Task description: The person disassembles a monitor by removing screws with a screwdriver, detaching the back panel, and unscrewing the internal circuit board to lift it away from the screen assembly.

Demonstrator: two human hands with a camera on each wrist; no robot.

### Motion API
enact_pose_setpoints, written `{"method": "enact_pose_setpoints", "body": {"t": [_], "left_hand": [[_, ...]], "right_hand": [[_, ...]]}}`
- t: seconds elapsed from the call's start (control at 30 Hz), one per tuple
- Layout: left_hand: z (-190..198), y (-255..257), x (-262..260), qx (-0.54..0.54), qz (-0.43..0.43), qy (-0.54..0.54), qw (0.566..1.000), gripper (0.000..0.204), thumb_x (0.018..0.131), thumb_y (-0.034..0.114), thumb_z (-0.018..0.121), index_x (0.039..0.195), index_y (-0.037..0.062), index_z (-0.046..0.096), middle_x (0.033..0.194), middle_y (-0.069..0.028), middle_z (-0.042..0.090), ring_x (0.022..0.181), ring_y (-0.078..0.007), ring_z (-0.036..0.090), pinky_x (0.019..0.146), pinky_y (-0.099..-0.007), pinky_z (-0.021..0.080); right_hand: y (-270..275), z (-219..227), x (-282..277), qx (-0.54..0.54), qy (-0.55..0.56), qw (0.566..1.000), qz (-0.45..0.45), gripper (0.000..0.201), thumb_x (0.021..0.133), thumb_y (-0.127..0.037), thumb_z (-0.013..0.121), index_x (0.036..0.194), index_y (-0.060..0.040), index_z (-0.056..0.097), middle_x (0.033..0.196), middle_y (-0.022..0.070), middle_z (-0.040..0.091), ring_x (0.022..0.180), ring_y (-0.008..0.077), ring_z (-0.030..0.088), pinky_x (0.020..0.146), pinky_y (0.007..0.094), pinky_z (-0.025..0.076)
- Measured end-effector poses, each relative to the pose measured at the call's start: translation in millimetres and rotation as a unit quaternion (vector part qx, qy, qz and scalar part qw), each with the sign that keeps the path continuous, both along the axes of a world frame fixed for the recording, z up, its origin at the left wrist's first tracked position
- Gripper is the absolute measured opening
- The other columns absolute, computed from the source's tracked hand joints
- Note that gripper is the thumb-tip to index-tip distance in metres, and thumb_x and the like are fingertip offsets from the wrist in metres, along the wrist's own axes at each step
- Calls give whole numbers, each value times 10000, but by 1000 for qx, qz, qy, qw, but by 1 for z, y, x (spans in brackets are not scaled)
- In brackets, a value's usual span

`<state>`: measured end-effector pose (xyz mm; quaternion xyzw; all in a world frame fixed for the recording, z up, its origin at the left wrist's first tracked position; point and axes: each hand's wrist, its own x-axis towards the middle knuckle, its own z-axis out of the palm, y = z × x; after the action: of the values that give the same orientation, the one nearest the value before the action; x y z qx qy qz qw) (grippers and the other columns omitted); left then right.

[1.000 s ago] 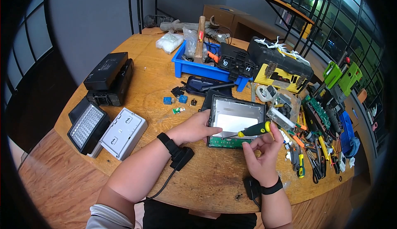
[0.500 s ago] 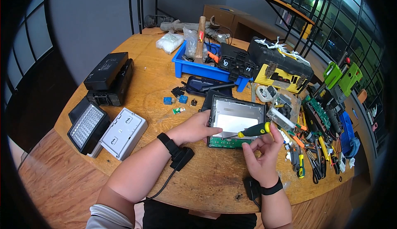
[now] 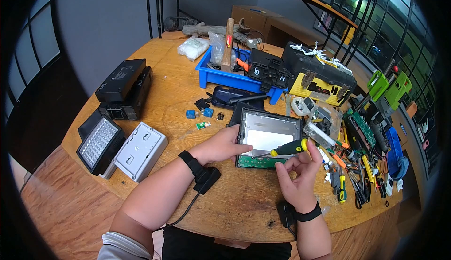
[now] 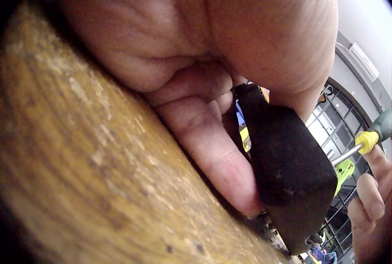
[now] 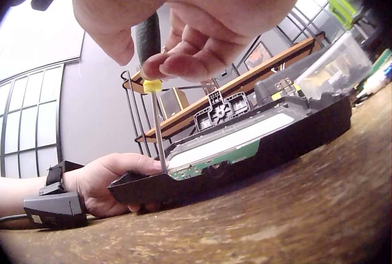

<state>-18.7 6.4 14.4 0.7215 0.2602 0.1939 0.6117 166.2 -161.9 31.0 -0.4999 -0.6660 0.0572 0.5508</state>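
A shallow black housing (image 5: pixel 294 157) lies tilted over the table, with a silver-white panel (image 3: pixel 265 140) and a green circuit board (image 3: pixel 256 162) inside. My left hand (image 3: pixel 221 146) grips its left side, thumb on top and fingers underneath. In my right hand (image 3: pixel 299 178) is a screwdriver (image 3: pixel 292 147) with a dark green and yellow handle. Fingertips rest around the handle and its end. Seen from the right wrist, the shaft points down to the housing's near left corner, close to the left thumb and the board's edge.
Loose tools crowd the right side, among them pliers and another screwdriver (image 3: pixel 342 188). Behind stand a blue bin (image 3: pixel 221 79) with a hammer (image 3: pixel 227 44) and a black-yellow toolbox (image 3: pixel 319 74). Blue connectors (image 3: pixel 191 114) lie beyond the left hand; an LED lamp (image 3: pixel 100 145) and white case (image 3: pixel 140 152) sit left.
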Motion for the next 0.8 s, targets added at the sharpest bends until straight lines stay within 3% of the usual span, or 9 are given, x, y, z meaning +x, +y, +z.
{"method": "enact_pose_setpoints", "body": {"t": [0.8], "left_hand": [[-1, 0, 1, -9, 0, -8, 1000, 532, 940, 206, 745, 1339, -34, 488, 1007, -84, 672, 817, -124, 646, 613, -265, 554]], "right_hand": [[1, -2, 1, 6, 11, 1000, -9, 793, 863, 100, 711, 1484, -54, 243, 933, 53, 510, 577, 57, 485, 499, 188, 334]]}}
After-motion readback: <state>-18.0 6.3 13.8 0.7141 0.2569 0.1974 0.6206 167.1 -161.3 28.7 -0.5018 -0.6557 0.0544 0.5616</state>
